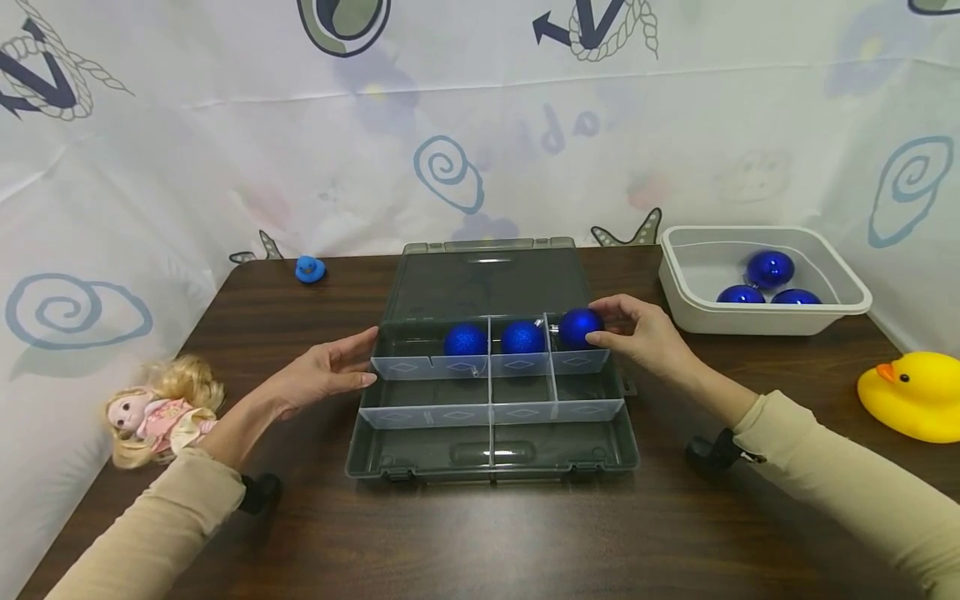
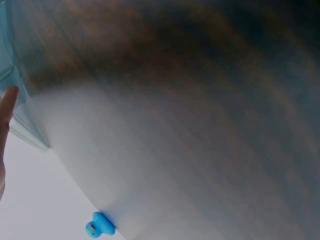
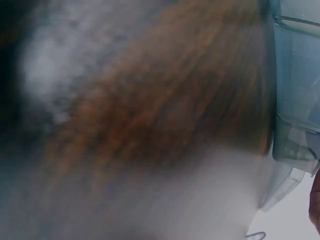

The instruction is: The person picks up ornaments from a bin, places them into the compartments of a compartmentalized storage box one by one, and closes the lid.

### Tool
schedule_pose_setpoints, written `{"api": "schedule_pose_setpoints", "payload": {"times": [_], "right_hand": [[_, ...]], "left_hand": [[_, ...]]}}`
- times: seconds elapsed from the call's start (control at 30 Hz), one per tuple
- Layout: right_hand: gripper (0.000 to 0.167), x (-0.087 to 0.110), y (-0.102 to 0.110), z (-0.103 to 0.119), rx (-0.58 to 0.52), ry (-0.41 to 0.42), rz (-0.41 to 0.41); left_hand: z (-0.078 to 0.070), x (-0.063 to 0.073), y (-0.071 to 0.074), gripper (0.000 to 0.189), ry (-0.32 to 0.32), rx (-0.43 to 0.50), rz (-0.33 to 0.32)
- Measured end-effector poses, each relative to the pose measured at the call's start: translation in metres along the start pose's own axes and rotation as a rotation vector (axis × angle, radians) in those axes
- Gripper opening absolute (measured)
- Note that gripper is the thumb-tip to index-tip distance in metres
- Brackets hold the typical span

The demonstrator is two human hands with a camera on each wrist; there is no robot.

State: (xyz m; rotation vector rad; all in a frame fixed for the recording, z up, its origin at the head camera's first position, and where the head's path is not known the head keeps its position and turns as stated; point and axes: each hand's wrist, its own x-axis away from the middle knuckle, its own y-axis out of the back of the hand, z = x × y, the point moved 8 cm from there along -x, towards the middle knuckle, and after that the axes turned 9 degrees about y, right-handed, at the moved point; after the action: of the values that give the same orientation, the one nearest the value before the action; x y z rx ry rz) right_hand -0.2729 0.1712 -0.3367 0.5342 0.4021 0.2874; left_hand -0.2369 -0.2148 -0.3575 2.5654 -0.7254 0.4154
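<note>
Blue ball [image 1: 579, 329], pinched, at rear right of open, divided box [image 1: 427, 443]

Ball [image 1: 578, 328] in right hand [image 1: 637, 332] is deep blue. Case [image 1: 491, 283] right of left hand [image 1: 330, 368]: smoky grey-green, pale dividers [image 1: 457, 415] with diamond outlines. Duck [image 1: 918, 400] right of right hand: yellow.

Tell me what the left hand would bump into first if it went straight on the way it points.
Most likely the left side of the grey see-through case. The left hand points at it, fingertips right by its edge, perhaps touching; depth is unclear.
</note>
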Motion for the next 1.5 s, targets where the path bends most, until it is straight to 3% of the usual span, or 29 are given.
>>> {"api": "schedule_pose_setpoints", "payload": {"times": [0.13, 0.27, 0.43, 0.53, 0.67, 0.77, 0.83, 0.9, 1.1, 1.2, 1.3, 1.5], "right_hand": [[0.041, 0.003, 0.003, 0.0, 0.002, 0.002, -0.019], [0.039, 0.005, 0.019, 0.004, -0.015, 0.052, -0.103], [0.033, 0.002, 0.075, 0.004, 0.008, 0.096, -0.308], [0.029, 0.003, 0.114, -0.012, -0.017, 0.037, -0.372], [0.02, 0.011, 0.147, -0.047, -0.113, -0.089, -0.282], [0.023, 0.018, 0.159, -0.07, -0.229, -0.168, -0.168], [0.026, 0.02, 0.164, -0.08, -0.252, -0.217, -0.11], [0.027, 0.021, 0.169, -0.087, -0.204, -0.256, -0.051], [0.016, 0.02, 0.18, -0.097, 0.135, -0.342, 0.108], [0.038, 0.02, 0.179, -0.098, 0.234, -0.361, 0.176], [0.051, 0.017, 0.175, -0.099, 0.273, -0.364, 0.215], [0.052, 0.008, 0.166, -0.099, 0.322, -0.335, 0.286]], "left_hand": [[0.0, -0.001, 0.0, 0.083, -0.004, -0.003, 0.002], [0.0, -0.001, 0.0, 0.083, -0.003, -0.002, 0.004], [0.001, -0.001, 0.0, 0.083, -0.002, 0.003, 0.003], [0.001, -0.001, 0.0, 0.083, -0.004, 0.0, 0.002], [0.0, 0.0, 0.0, 0.083, -0.002, -0.008, 0.004], [-0.001, 0.0, 0.0, 0.082, -0.003, -0.007, 0.006], [-0.001, 0.0, -0.001, 0.082, -0.006, -0.006, 0.007], [-0.001, 0.0, -0.001, 0.082, -0.006, -0.006, 0.006], [0.001, -0.001, -0.001, 0.083, 0.003, -0.003, 0.0], [0.001, -0.002, 0.0, 0.083, 0.001, -0.007, 0.0], [0.001, -0.002, 0.0, 0.083, 0.001, -0.011, -0.002], [0.0, 0.0, 0.0, 0.083, 0.004, -0.005, -0.001]]}}
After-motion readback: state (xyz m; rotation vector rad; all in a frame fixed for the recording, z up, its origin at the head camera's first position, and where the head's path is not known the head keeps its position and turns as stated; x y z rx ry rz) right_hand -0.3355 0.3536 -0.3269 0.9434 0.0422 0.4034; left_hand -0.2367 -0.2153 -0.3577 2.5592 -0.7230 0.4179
